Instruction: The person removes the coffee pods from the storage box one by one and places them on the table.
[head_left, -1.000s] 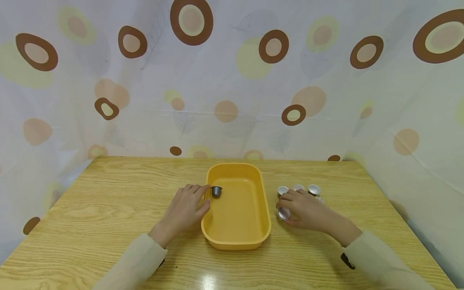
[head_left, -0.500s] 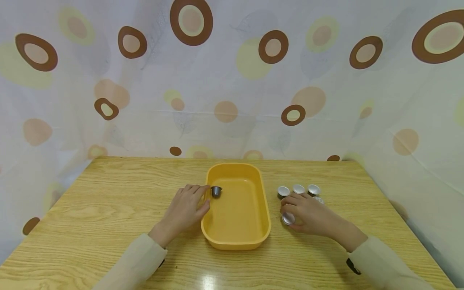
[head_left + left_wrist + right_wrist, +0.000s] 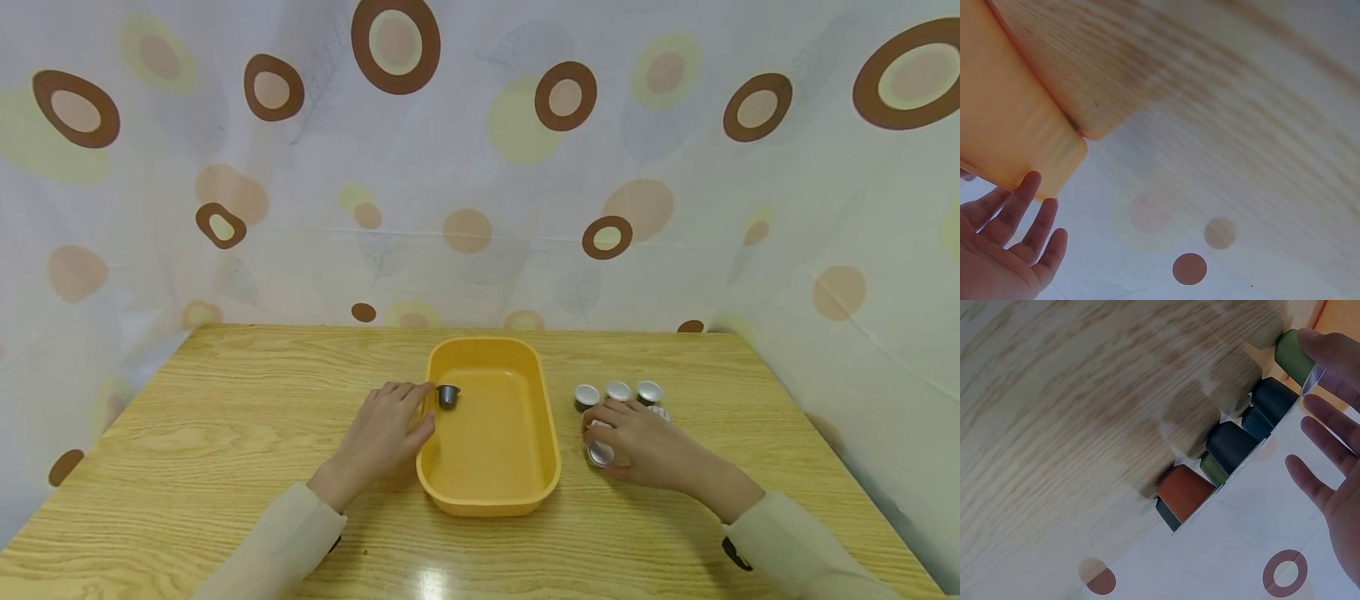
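In the head view, a yellow plastic tub (image 3: 487, 506) holds one dark grey coffee capsule (image 3: 447, 397) against its left wall. My left hand (image 3: 386, 429) rests at the tub's left rim, fingers loosely extended; the left wrist view shows its fingertips against the tub wall. To the tub's right, my right hand (image 3: 641, 442) pinches a green coffee capsule (image 3: 1293, 357) between thumb and fingers, its silver lid (image 3: 601, 453) facing up. Just beyond that hand stand several more capsules, lids up, among them an orange one (image 3: 1185, 492) and a black one (image 3: 1230, 448). The hand partly hides some in the head view.
Everything stands on a wood-grain table (image 3: 285, 375). A patterned curtain (image 3: 465, 167) hangs behind it and along both sides.
My right hand has shifted slightly toward me and to the right, with the pinched capsule moving along. My left hand and the tub have stayed put.
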`<state>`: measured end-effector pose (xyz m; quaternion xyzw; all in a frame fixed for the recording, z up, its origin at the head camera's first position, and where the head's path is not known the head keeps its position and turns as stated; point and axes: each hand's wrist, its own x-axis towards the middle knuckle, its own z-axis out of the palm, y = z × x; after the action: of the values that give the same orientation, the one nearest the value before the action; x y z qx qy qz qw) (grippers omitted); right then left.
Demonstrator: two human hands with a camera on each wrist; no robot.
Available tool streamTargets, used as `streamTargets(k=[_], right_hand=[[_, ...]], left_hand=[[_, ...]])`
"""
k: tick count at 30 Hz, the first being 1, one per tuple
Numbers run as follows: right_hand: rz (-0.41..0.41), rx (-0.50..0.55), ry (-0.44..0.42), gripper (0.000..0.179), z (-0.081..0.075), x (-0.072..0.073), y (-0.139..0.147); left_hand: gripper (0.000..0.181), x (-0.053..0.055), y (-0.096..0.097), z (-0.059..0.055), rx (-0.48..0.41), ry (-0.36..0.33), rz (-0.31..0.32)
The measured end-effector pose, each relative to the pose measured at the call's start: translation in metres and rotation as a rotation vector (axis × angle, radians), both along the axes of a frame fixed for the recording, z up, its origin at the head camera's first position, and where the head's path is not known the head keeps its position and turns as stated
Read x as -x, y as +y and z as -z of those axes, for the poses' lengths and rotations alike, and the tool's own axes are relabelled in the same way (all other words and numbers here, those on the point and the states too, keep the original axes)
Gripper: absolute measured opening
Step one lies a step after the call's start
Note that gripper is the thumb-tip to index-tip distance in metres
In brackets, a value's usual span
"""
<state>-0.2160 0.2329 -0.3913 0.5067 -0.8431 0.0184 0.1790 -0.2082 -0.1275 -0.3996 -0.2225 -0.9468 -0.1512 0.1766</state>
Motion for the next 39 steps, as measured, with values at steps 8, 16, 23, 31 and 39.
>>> streamTargets(k=[8,16,23,31,39], right_hand=[[-0.003,0.004,0.006,0.044,0.0002,0.0007,0.0014],[-0.028,0.014,-0.017,0.046,0.0010,0.0016,0.0030],[-0.001,-0.011,-0.032,0.047,0.0009,0.0006,0.0028],[0.016,-0.021,-0.026,0.046,0.0016,0.0006,0.0017],[0.035,-0.044,-0.024,0.048,0.0024,0.0011,0.0010]], left_hand=[[0.038,0.0006,0.0002,-0.0005,-0.008,0.003,0.002],[0.039,0.0001,0.0004,-0.0015,-0.002,-0.003,0.003],[0.038,-0.0002,0.0002,-0.0013,-0.003,-0.001,0.008],[0.038,0.0008,-0.0001,0.0012,0.005,0.006,0.009],[0.038,0.0012,-0.0002,0.0016,0.005,0.010,0.009]])
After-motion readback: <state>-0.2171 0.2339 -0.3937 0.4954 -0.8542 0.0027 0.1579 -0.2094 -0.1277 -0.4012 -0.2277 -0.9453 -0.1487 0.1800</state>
